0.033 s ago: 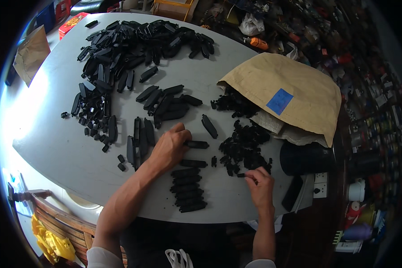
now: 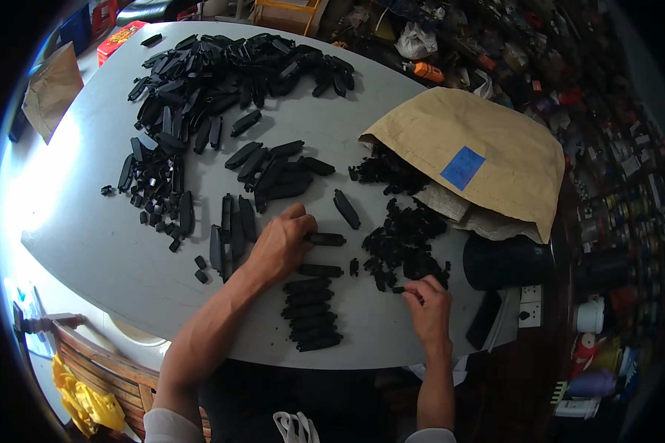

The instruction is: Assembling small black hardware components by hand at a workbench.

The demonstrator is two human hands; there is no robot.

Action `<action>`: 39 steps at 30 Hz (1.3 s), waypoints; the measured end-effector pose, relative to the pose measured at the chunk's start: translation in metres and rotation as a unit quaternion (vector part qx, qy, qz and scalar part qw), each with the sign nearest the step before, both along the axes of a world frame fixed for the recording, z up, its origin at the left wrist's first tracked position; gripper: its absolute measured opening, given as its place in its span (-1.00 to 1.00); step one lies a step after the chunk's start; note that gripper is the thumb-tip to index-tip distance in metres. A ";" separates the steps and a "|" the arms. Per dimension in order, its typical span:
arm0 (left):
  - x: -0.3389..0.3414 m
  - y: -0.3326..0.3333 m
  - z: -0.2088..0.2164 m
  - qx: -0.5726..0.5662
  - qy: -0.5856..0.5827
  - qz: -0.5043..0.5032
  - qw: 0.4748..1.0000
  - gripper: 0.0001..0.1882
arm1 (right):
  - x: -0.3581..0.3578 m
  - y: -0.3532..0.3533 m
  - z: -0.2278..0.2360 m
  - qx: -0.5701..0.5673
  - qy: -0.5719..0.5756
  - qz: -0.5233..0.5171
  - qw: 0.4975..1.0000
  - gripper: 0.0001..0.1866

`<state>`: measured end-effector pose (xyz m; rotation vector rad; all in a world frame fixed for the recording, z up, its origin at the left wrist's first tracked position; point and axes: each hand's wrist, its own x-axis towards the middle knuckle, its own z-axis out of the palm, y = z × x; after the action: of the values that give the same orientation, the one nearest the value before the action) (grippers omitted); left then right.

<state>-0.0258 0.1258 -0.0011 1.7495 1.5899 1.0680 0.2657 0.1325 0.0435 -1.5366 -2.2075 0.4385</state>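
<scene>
My left hand is closed on one end of a long black plastic piece, which points right. Just below it, another long piece lies crosswise above a neat column of similar black pieces. At the right, my right hand pinches a small black plastic part between thumb and fingertips. It is at the lower edge of a loose heap of small black parts. One small part lies apart between the heap and the column.
A large pile of long black pieces covers the table's far left, with small black blocks nearer. A tan paper sack spills small parts at the right. Beside it are a black cylinder and a dark flat object.
My right hand has shifted very slightly to the left, with the small part still pinched. Everything else looks the same.
</scene>
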 end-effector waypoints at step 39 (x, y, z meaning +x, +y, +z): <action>-0.002 -0.002 -0.009 0.011 -0.030 0.024 0.999 -0.86 | -0.160 0.059 -0.013 -0.079 0.011 0.152 0.985 -0.84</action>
<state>-0.0281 0.1240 -0.0101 1.6861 1.5960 1.1530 0.1056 0.1918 0.0302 -1.2606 -2.4490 0.7353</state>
